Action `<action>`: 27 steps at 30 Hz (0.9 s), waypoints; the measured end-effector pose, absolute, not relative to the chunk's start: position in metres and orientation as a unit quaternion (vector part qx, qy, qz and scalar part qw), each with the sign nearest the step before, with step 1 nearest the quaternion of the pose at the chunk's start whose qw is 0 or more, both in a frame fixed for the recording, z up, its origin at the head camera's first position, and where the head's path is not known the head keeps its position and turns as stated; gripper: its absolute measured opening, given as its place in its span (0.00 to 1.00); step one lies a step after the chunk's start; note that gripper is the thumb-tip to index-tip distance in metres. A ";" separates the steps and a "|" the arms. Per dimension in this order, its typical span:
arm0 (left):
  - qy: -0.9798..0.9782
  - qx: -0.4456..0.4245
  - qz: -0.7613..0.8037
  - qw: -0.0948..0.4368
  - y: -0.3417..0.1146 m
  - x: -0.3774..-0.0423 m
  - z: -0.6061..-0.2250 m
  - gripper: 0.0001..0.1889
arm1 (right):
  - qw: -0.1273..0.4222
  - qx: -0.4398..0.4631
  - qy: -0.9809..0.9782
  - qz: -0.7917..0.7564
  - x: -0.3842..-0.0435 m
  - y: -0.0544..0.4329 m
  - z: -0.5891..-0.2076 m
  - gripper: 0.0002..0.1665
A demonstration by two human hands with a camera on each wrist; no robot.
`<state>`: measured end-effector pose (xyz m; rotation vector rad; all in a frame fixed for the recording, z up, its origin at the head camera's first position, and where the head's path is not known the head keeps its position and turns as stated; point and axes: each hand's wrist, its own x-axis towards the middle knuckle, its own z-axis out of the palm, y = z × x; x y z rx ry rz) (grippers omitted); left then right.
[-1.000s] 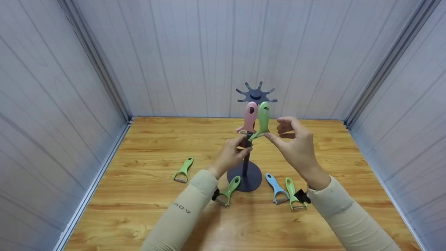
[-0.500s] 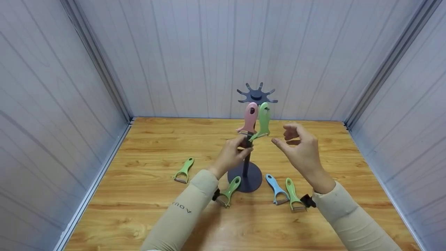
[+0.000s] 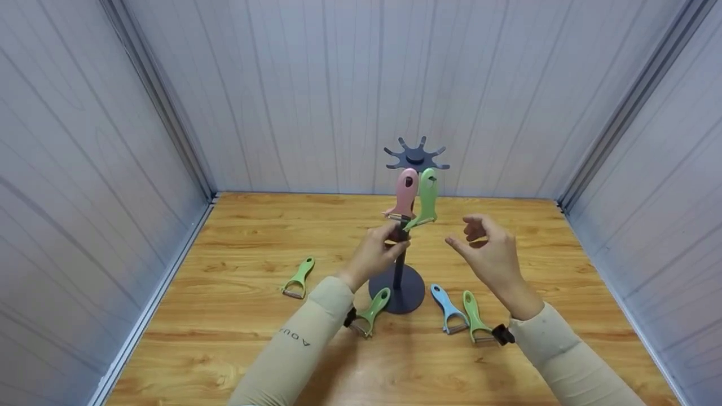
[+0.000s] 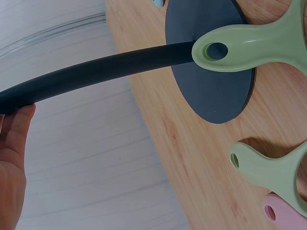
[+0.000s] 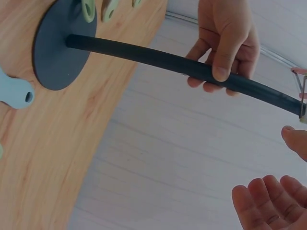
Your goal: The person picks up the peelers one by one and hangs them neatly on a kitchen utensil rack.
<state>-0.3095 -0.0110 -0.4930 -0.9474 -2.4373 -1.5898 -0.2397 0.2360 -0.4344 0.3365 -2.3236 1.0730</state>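
My left hand (image 3: 372,256) grips the dark upright post (image 5: 148,58) of a hook stand, thumb and fingers around it below the hanging peelers. Near the top, under the star-shaped hook rack (image 3: 415,158), a pink peeler (image 3: 405,197) and a light green peeler (image 3: 428,197) hang side by side by their handle holes, blades down. My right hand (image 3: 492,256) is held in the air right of the post, apart from the green peeler, with fingers loosely bent and nothing in them. In the right wrist view, its fingers (image 5: 268,196) show at the lower right.
On the wooden table lie a green peeler (image 3: 299,277) at left, another green peeler (image 3: 377,305) by the round base (image 3: 414,296), and a blue peeler (image 3: 444,301) beside a green peeler (image 3: 471,307) at right. A second pink peeler (image 4: 284,213) shows in the left wrist view. Pale walls enclose the table.
My right hand, a second ago with its thumb at the green peeler's lower end, has drawn away right and down. The green peeler stays hanging; my left hand keeps its grip on the post.
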 end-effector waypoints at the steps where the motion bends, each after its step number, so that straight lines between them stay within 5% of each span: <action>1: -0.796 -0.309 -0.519 0.040 -0.011 -0.309 -0.493 0.08 | 0.276 0.125 -0.867 0.396 -0.240 0.237 -0.437 0.25; 27: -0.794 -0.307 -0.522 0.045 -0.011 -0.309 -0.492 0.08 | 0.208 0.088 -0.899 0.376 -0.245 0.245 -0.492 0.26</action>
